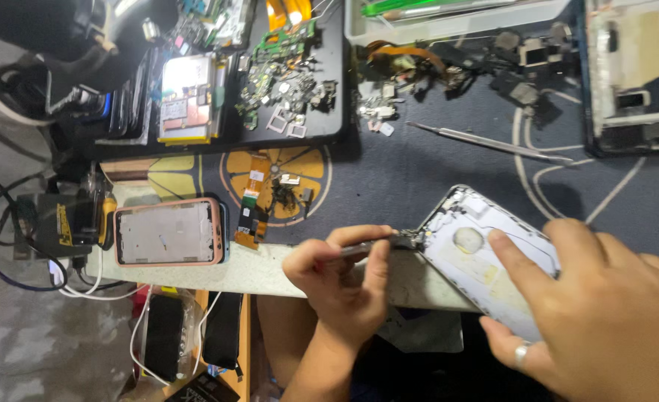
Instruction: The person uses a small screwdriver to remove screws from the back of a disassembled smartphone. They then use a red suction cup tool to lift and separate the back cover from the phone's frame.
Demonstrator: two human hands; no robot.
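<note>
Left grip (344, 279) pinched around tweezers (370, 247), right grip (590, 298) clasping silver phone housing (485, 260), tips touching housing corner

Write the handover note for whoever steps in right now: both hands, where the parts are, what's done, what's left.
Left hand: pinches a thin metal tool, tip at the top corner of the opened silver phone housing.
Right hand: steadies that housing over the table edge, index finger on its inner face.
Nearby: pink-framed phone frame, black tray of small parts, metal spudger.
Done: housing is open. Left: the corner part is still in place.
</note>
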